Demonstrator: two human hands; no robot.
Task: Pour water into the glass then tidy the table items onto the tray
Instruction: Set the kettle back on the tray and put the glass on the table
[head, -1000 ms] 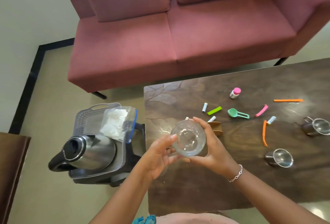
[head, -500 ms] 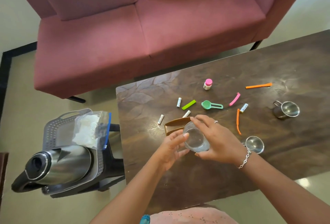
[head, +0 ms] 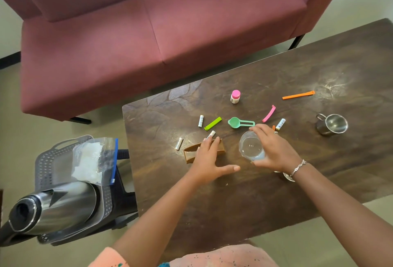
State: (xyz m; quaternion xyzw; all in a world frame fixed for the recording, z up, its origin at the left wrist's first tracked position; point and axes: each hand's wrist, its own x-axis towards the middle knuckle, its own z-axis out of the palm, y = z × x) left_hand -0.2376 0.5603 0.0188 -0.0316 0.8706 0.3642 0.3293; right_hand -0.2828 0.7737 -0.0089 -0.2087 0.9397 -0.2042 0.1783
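Observation:
My right hand (head: 274,149) grips a clear glass (head: 251,147) with a little water in it, low over the dark wooden table (head: 319,71). My left hand (head: 209,160) lies open with spread fingers over a small brown holder (head: 190,154), off the glass. A grey perforated tray (head: 49,164) stands on a black stool left of the table, with a steel kettle (head: 51,207) and a zip bag (head: 95,160) on it. Scattered on the table are small white tubes (head: 201,120), a green clip (head: 213,123), a teal scoop (head: 235,122), a pink clip (head: 269,113) and an orange clip (head: 298,95).
A pink-capped bottle (head: 235,96) stands toward the sofa side. A steel cup (head: 332,124) sits at the right; another steel cup (head: 288,176) is mostly hidden under my right wrist. A maroon sofa (head: 148,22) runs along the table's far side.
My left hand has let go of the glass and now rests open on the brown holder. My right hand alone has carried the glass to the right and lower over the table.

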